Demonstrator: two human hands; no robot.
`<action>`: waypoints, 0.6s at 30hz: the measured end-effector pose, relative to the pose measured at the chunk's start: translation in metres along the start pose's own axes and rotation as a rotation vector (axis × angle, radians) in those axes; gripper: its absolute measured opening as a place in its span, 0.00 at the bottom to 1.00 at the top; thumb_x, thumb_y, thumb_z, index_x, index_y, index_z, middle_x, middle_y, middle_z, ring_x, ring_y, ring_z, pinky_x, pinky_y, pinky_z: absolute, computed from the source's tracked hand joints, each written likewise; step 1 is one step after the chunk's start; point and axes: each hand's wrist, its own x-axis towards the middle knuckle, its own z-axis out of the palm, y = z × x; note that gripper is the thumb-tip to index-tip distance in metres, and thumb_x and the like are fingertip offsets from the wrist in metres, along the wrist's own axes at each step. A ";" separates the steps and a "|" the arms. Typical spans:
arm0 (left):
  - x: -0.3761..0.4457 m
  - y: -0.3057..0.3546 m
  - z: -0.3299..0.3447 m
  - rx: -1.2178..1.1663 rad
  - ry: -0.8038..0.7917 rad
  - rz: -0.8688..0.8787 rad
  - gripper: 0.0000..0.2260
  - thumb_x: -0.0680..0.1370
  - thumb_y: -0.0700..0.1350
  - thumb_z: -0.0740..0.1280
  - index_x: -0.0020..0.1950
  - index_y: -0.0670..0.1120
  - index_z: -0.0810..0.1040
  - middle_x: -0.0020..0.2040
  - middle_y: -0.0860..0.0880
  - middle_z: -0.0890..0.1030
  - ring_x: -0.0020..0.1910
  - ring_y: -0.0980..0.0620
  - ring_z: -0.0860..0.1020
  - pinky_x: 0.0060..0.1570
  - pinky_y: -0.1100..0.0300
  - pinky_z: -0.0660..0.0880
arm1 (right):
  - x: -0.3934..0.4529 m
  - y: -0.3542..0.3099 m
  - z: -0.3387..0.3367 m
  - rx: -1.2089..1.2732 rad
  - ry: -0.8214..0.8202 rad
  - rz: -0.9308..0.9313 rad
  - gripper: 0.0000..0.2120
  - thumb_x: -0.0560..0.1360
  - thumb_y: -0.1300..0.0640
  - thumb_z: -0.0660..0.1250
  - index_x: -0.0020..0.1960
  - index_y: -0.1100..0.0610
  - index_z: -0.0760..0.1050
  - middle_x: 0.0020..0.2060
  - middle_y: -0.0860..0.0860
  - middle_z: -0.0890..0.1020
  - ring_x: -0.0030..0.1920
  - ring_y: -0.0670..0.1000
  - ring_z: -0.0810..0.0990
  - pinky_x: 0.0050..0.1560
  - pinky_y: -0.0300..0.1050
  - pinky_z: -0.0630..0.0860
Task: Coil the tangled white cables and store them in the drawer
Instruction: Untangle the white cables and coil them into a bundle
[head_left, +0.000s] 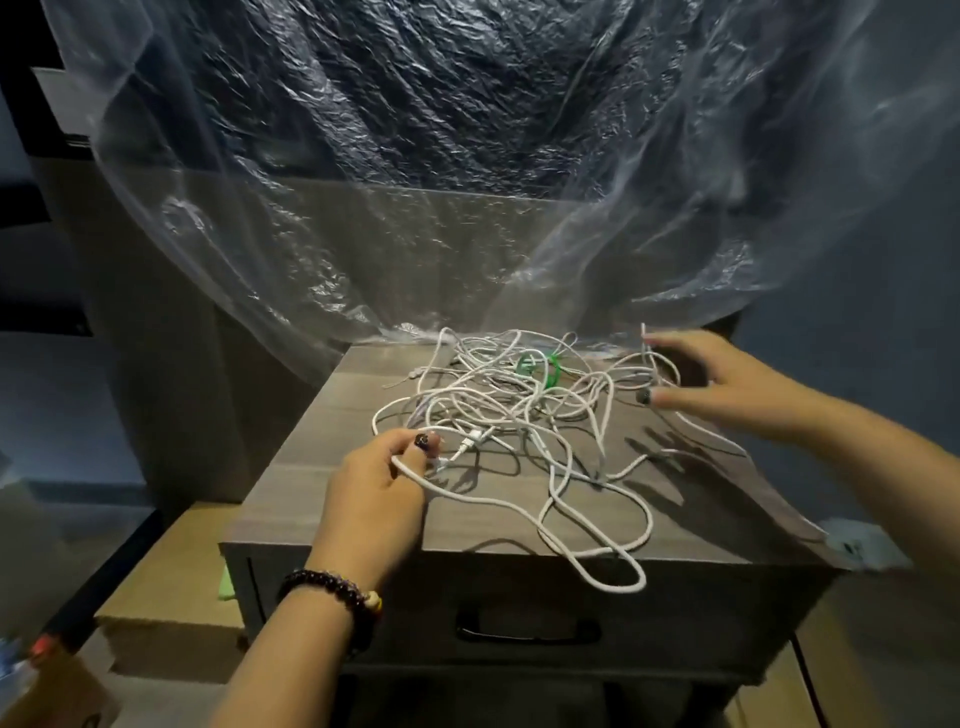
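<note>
A tangle of white cables (519, 410) lies spread over the top of a grey wooden cabinet (322, 499). A green tie (540, 366) sits in the middle of the tangle. One loop hangs over the cabinet's front edge. My left hand (374, 493) pinches a white cable near the tangle's left side. My right hand (727, 384) hovers over the right side with fingers spread, its fingertips among the strands. The drawer (675, 618), with a dark handle slot (527, 626), is shut below the top.
Clear plastic sheeting (467, 182) drapes down behind the cabinet and touches its back edge. A cardboard box (171, 597) stands low on the left. A piece of crumpled tape or plastic (857, 543) clings to the cabinet's right front corner.
</note>
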 end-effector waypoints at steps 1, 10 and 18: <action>-0.002 0.002 0.002 0.034 0.001 0.024 0.12 0.80 0.40 0.61 0.45 0.55 0.79 0.42 0.54 0.82 0.41 0.53 0.80 0.39 0.59 0.78 | -0.016 0.016 0.000 -0.060 -0.050 0.104 0.34 0.73 0.48 0.70 0.75 0.51 0.62 0.72 0.50 0.65 0.72 0.49 0.63 0.69 0.43 0.61; -0.015 0.019 0.017 0.088 0.079 0.160 0.13 0.77 0.36 0.66 0.50 0.55 0.79 0.45 0.57 0.82 0.45 0.61 0.81 0.45 0.67 0.78 | -0.067 0.066 0.062 -0.139 0.363 0.263 0.09 0.76 0.62 0.68 0.55 0.58 0.83 0.51 0.53 0.84 0.48 0.49 0.77 0.51 0.38 0.69; -0.008 0.018 0.013 -0.371 0.284 -0.149 0.06 0.77 0.36 0.68 0.44 0.47 0.80 0.39 0.47 0.85 0.37 0.54 0.84 0.35 0.63 0.79 | -0.051 -0.035 0.081 0.201 0.474 -0.110 0.08 0.78 0.63 0.64 0.53 0.53 0.77 0.45 0.43 0.80 0.46 0.42 0.78 0.47 0.32 0.74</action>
